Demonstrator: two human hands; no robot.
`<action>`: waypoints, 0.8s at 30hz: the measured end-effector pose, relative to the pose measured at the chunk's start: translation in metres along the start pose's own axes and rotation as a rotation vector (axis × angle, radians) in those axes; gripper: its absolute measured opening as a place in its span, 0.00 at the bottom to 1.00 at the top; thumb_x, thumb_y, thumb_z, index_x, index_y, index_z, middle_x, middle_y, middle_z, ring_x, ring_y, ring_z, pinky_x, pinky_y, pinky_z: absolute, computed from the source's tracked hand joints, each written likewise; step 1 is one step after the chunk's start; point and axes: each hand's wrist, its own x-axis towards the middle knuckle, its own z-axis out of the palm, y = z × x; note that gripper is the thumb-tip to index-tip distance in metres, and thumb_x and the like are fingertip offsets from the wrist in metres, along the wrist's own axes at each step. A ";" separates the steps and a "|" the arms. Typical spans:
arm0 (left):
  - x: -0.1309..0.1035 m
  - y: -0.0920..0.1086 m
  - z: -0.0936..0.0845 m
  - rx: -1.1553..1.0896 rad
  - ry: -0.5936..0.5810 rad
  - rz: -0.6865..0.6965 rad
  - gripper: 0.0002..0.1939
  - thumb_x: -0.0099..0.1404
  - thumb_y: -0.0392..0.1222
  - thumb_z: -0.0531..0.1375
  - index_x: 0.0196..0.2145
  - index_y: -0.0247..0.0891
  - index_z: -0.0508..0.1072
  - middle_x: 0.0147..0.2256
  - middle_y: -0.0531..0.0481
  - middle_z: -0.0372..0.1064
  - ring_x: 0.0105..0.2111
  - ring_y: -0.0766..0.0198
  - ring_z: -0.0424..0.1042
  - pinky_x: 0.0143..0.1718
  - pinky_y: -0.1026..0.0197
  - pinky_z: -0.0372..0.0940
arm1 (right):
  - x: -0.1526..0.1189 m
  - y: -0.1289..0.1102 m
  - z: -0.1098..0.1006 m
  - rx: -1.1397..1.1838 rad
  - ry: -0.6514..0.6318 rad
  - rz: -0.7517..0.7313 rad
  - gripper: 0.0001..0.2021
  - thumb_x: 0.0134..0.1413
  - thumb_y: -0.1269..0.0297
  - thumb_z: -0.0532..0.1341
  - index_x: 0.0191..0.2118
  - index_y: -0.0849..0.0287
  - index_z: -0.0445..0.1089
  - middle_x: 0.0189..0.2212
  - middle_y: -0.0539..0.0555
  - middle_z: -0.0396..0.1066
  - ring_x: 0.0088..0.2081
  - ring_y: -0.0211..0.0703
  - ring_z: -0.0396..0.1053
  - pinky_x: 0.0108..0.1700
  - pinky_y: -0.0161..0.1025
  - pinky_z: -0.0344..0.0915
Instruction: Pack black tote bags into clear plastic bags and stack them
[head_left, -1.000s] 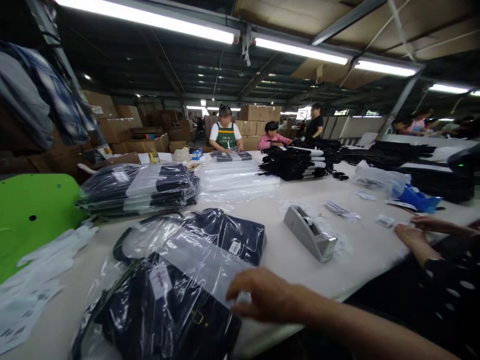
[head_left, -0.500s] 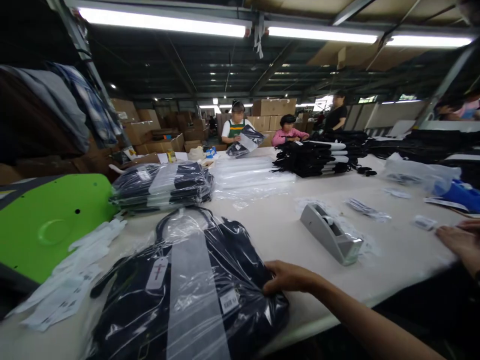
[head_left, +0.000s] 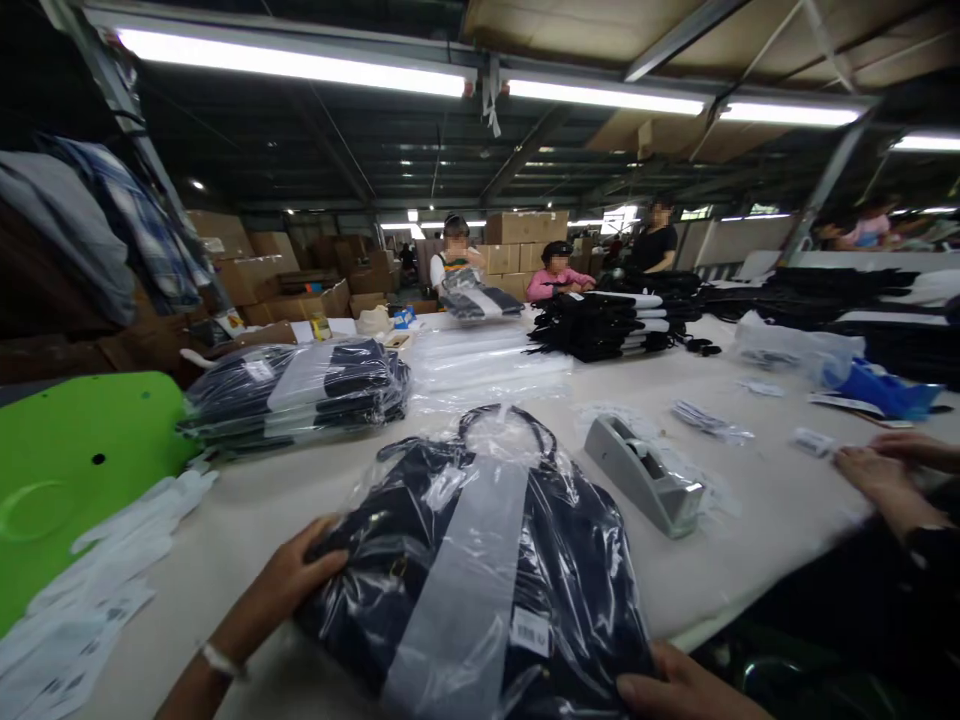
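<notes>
A dark handbag in clear plastic [head_left: 577, 560] is held at its two sides at the near edge of the table. My left hand [head_left: 304, 570] grips its left side, thumb on top. Low in the view, my right hand [head_left: 675, 685] closes on the bag's lower right corner, partly cut off by the frame. A pale strip runs down the bag's middle, its looped handle points away from me, and a white barcode label [head_left: 531, 630] shows through the plastic.
A stack of wrapped bags [head_left: 300, 390] lies at left, near a green panel [head_left: 90, 500] and white printed slips [head_left: 90, 630]. Clear plastic bags [head_left: 487, 365] lie beyond. A grey tape dispenser [head_left: 641, 475] stands at right, near a co-worker's hands [head_left: 881, 475]. Black bags [head_left: 600, 325] are piled further back.
My left hand has come into view and taken hold of the bag's left side. The bag has turned and shifted right, and the co-worker opposite has lowered a wrapped bag.
</notes>
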 end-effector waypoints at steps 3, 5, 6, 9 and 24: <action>0.078 0.025 -0.005 0.273 0.117 0.057 0.35 0.52 0.55 0.65 0.56 0.38 0.69 0.42 0.44 0.76 0.44 0.45 0.75 0.51 0.42 0.67 | 0.037 -0.002 0.031 -0.005 0.078 -0.083 0.22 0.46 0.43 0.67 0.34 0.60 0.77 0.27 0.55 0.76 0.34 0.51 0.75 0.46 0.46 0.70; 0.111 0.043 0.004 0.387 0.266 0.162 0.33 0.55 0.50 0.63 0.57 0.35 0.67 0.50 0.39 0.71 0.48 0.46 0.72 0.55 0.42 0.63 | 0.072 -0.007 0.056 -0.036 0.166 -0.138 0.21 0.48 0.45 0.66 0.28 0.61 0.75 0.21 0.53 0.73 0.28 0.46 0.72 0.35 0.41 0.71; 0.118 0.052 0.012 0.399 0.298 0.223 0.31 0.57 0.48 0.61 0.57 0.34 0.66 0.52 0.38 0.69 0.49 0.47 0.71 0.56 0.43 0.62 | 0.091 -0.010 0.067 -0.039 0.202 -0.154 0.20 0.48 0.46 0.66 0.27 0.61 0.75 0.21 0.52 0.73 0.25 0.44 0.71 0.30 0.39 0.70; 0.104 0.067 0.042 0.380 0.269 0.398 0.22 0.62 0.45 0.58 0.52 0.36 0.70 0.52 0.41 0.68 0.52 0.53 0.68 0.59 0.49 0.60 | 0.142 -0.023 0.090 0.028 0.268 -0.141 0.20 0.46 0.46 0.68 0.27 0.62 0.74 0.20 0.53 0.74 0.19 0.43 0.69 0.22 0.37 0.67; -0.101 0.034 0.125 -0.977 -0.030 -0.361 0.29 0.60 0.46 0.66 0.58 0.40 0.66 0.61 0.38 0.62 0.59 0.50 0.64 0.53 0.54 0.67 | 0.123 -0.074 0.088 -1.199 0.164 -0.717 0.15 0.50 0.74 0.65 0.45 0.55 0.74 0.45 0.55 0.74 0.47 0.49 0.69 0.52 0.46 0.63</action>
